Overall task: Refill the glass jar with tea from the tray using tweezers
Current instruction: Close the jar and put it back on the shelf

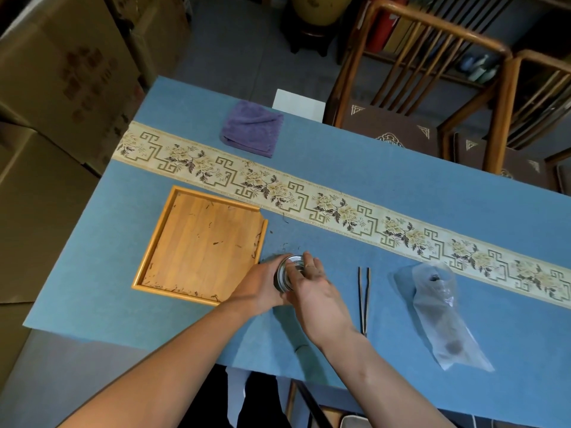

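Blue cloth [386, 186] carries the jar [285, 274] just right of the nearly bare tray [154, 251], left hand [259, 285] wrapped round it as a brace, right hand [312, 285] cupped on its lid [293, 264], probably screwing it; tweezers [364, 299] lie unused further right.

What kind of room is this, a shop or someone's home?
Probably a tea shop's back room or storeroom, though I can't be sure. Stacked cardboard boxes line one side, carved wooden chairs face a table dressed with a patterned runner, and a wooden tea tray sits on it.
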